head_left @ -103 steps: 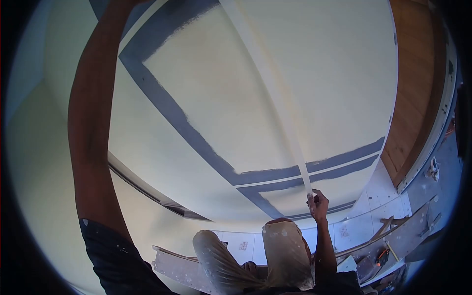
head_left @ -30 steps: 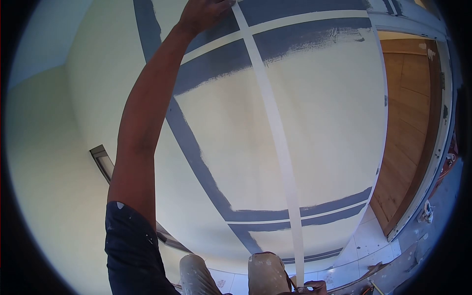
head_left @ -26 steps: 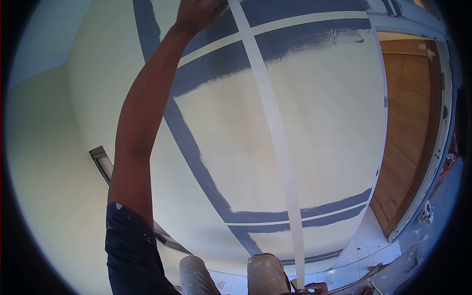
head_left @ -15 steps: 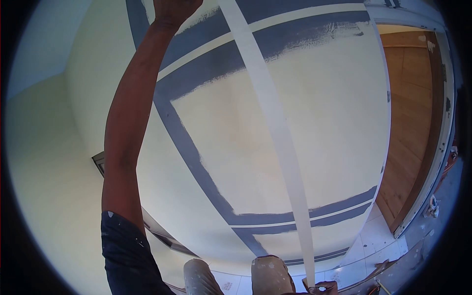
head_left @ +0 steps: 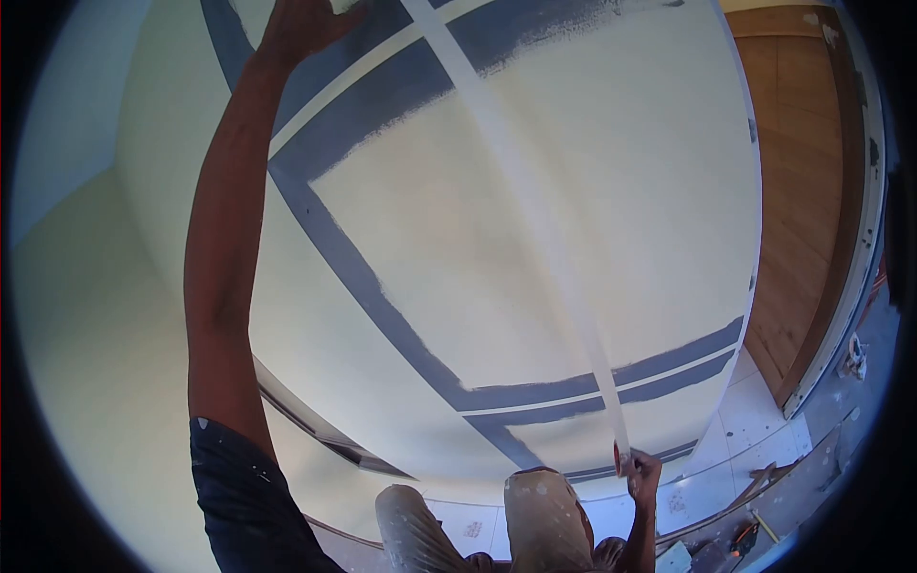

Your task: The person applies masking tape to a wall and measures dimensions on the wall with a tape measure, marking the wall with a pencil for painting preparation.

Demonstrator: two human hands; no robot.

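A long strip of white masking tape runs diagonally down the cream wall, across its grey painted bands. At the strip's lower end, my right hand is closed around the tape roll, low by the wall. My left hand is raised high against a grey band near the top edge, left of the strip. Its thumb is spread and it appears to hold nothing; the fingertips are cut off by the frame.
A brown wooden door and its frame stand at the right. My knees, in paint-spotted trousers, are below. Pale floor tiles and scattered tools lie at lower right. A dark recessed strip shows at lower left.
My right hand has risen into fuller view with the tape roll, and the strip's lower part has shifted rightward. My left hand sits slightly further left, its thumb now apart. The view has shifted.
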